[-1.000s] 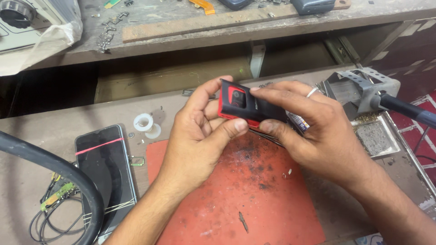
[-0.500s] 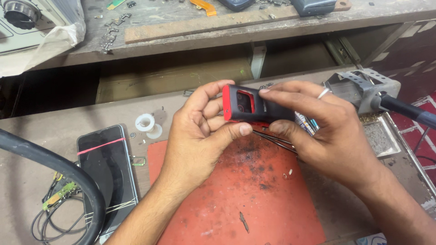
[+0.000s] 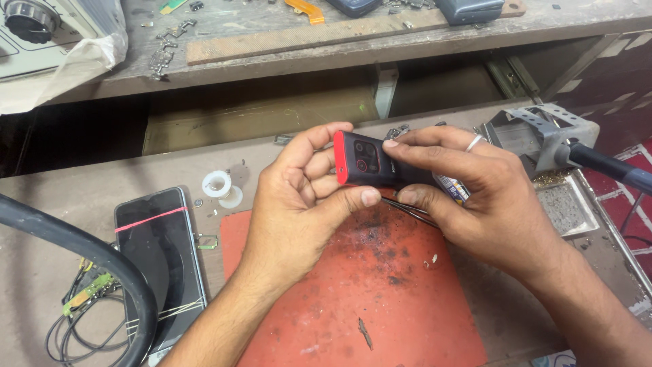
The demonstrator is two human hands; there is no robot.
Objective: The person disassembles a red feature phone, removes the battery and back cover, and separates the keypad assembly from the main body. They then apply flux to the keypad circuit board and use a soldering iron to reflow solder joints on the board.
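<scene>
Both hands hold a black phone with a red frame (image 3: 363,163) above a stained red work mat (image 3: 360,292). The phone's back with its camera cluster faces me. My left hand (image 3: 299,204) grips its left end, thumb under the lower edge. My right hand (image 3: 475,197), with a ring on one finger, wraps the right end, and its forefinger lies along the top edge. Thin metal tweezers (image 3: 411,211) stick out beneath the right hand's fingers. A small tube (image 3: 454,188) shows behind the phone.
A second phone (image 3: 159,258) bound with rubber bands lies left of the mat. A white solder spool (image 3: 219,185) sits near it. A thick black hose (image 3: 75,251) and loose wires (image 3: 85,306) are at the far left. A soldering iron stand (image 3: 543,132) is at the right.
Both hands have lifted the phone a little and turned it, so its camera side faces me more squarely. The right forefinger has slid along the top edge.
</scene>
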